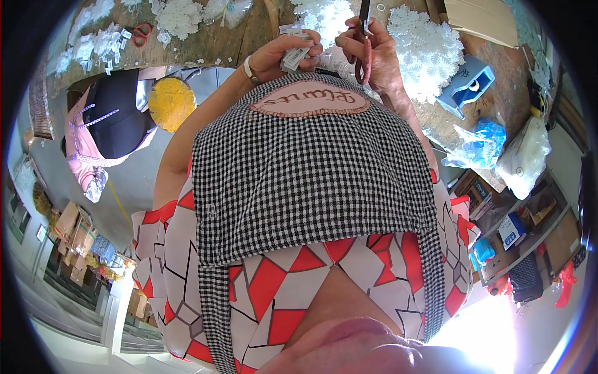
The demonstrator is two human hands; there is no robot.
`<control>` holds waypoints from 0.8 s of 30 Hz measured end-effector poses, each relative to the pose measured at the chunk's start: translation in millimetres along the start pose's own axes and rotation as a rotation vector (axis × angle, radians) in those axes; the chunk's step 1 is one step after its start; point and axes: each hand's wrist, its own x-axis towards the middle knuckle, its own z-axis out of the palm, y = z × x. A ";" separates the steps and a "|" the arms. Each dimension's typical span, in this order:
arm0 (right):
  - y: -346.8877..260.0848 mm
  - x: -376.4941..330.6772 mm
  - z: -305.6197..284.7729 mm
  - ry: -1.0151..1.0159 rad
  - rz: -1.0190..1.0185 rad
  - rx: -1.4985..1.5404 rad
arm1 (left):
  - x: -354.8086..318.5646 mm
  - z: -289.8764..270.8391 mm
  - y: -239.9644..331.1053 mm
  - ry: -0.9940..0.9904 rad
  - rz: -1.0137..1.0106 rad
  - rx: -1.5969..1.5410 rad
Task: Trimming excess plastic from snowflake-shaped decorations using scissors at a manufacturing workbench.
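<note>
My left hand (281,55) is closed around a small bunch of white paper labels (294,60), which stick out between the thumb and fingers. In my right hand (381,59) is a pair of scissors with red handles (365,68); the dark blades point away from me. Both hands are above the near edge of the wooden table, a short way apart. White plastic snowflake ornaments (426,53) are heaped beside my right hand, and another white pile (325,20) lies beyond and between the hands.
More white snowflakes (177,20) and tagged pieces (99,47) cover the table's left, near a second red-handled pair of scissors (142,35). At right are a blue tape dispenser (467,86), cardboard (484,20), a blue plastic bag (484,142) and a white bag (524,157). A round yellow stool (171,104) stands left.
</note>
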 end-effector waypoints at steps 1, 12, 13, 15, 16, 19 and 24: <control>-0.9 -0.1 -1.0 0.017 -0.001 0.006 | 0.3 0.4 0.5 -0.005 -0.004 0.009; 8.4 2.9 -37.3 -0.075 -0.188 -0.861 | 1.7 9.6 2.6 0.161 -0.018 0.047; -1.3 4.5 -33.8 -0.106 -0.183 -0.840 | 3.8 9.2 1.9 0.139 -0.026 0.055; 7.3 18.3 -28.4 -0.075 -0.334 -0.542 | 8.7 11.2 -0.1 0.114 -0.041 0.063; -14.4 20.5 -11.8 -0.135 -0.201 -0.428 | 9.9 13.6 -0.5 0.180 -0.067 0.239; -29.6 35.9 11.9 -0.332 -0.317 -0.372 | 13.5 16.5 -0.9 0.265 -0.100 0.394; -41.6 40.9 18.8 -0.506 -0.322 -0.736 | 7.5 17.8 5.0 0.135 -0.033 0.442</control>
